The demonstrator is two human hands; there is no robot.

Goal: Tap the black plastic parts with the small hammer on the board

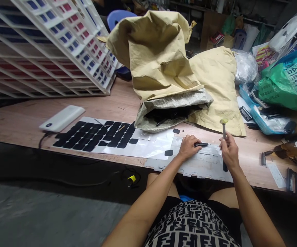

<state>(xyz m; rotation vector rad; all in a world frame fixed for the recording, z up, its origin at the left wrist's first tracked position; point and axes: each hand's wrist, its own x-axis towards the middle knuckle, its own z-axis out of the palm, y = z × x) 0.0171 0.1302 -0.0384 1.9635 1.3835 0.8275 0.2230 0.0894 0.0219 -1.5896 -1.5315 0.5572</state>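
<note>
My left hand (188,146) is closed on a thin black pen-like part (201,144), held flat just above a grey sheet (202,164) at the table's front edge. My right hand (229,151) grips a small upright brush (224,128) whose yellowish tip points up; its dark handle sticks out below my fist. The two hands are close together, about a hand's width apart. A white sheet (148,144) to the left carries several rows of black rounded patches (97,135), and two loose patches lie near my left hand.
An open tan sack (163,68) with black parts inside lies behind the hands. A white power bank (62,118) is at left, a white rack (48,44) of coloured tiles behind it. Green bags (287,82), a blue tray and tools crowd the right side.
</note>
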